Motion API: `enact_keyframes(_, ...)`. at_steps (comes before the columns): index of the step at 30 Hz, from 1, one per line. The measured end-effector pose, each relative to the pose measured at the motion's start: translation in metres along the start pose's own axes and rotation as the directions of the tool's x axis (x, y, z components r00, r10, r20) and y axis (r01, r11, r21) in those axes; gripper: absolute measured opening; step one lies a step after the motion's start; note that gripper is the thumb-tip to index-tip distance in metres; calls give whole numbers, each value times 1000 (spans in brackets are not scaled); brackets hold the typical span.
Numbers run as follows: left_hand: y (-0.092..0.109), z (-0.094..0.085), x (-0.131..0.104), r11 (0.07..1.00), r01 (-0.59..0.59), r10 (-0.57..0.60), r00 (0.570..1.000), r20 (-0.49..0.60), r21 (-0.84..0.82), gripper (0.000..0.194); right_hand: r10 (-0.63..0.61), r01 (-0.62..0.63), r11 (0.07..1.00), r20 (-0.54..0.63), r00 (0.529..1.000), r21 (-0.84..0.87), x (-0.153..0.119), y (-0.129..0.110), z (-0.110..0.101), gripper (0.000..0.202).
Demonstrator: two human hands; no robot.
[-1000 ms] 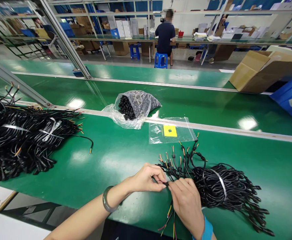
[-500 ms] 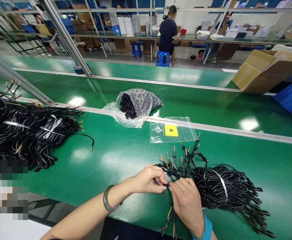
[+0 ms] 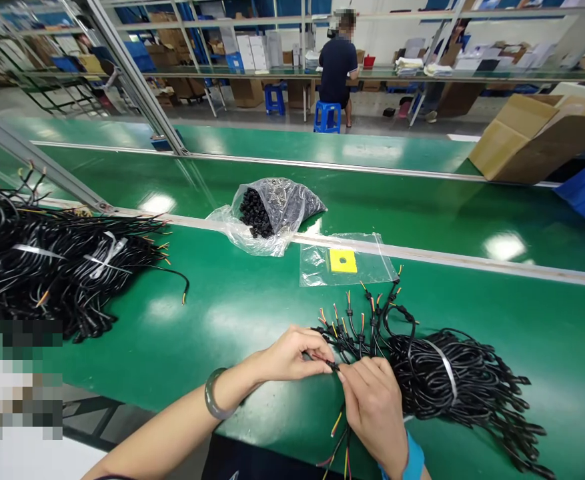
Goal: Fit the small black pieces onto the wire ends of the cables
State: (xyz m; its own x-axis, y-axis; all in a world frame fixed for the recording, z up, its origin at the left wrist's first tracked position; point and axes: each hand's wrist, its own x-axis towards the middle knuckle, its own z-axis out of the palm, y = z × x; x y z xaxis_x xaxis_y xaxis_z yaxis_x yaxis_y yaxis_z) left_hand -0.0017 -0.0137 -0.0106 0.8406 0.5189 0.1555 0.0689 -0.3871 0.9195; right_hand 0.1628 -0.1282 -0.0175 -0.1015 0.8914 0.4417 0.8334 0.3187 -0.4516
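Between my two hands a black cable (image 3: 335, 367) is pinched near its end, with thin reddish wires showing under the left fingers. My left hand (image 3: 295, 355), a bangle on its wrist, is closed on the wire end, where a small black piece seems to sit; the fingers partly hide it. Thumb and fingers of my right hand (image 3: 373, 400) grip the cable just beside it. Right of my hands lies a tied bundle of black cables (image 3: 442, 373), its stripped ends fanned out behind my fingers. Several of these ends carry small black sleeves (image 3: 361, 338).
A clear bag of small black parts (image 3: 285, 203) lies open beyond my hands. Nearer is a zip bag (image 3: 317, 263) with a yellow square (image 3: 343, 261). More cable bundles (image 3: 62, 267) fill the left side. A cardboard box (image 3: 527, 140) stands far right; a person (image 3: 338, 67) sits behind.
My left hand has shifted slightly up and left, still pinching the cable end. The right hand keeps nearly the same place and grip. The view has moved a little.
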Motion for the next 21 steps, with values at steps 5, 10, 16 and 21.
enact_keyframes(5, -2, 3, 0, 994, -71, 67, 997, 47, 85, 18, 6, -4, 999, 54, 999, -35, -3, 1, 2, 25)
enact_keyframes(10, -5, 7, 0, 989, -117, 112, 992, 56, 96, 17, -12, 16, 998, 74, 997, -59, -2, 2, 3, 27)
enact_keyframes(16, -7, 10, 0, 988, -104, 94, 992, 86, 117, 15, -22, 28, 996, 68, 997, -80, -1, 1, 2, 29)
enact_keyframes(21, -7, 10, 1, 991, -63, 52, 994, 96, 116, 15, -19, 22, 997, 41, 999, -71, -2, 2, 3, 27)
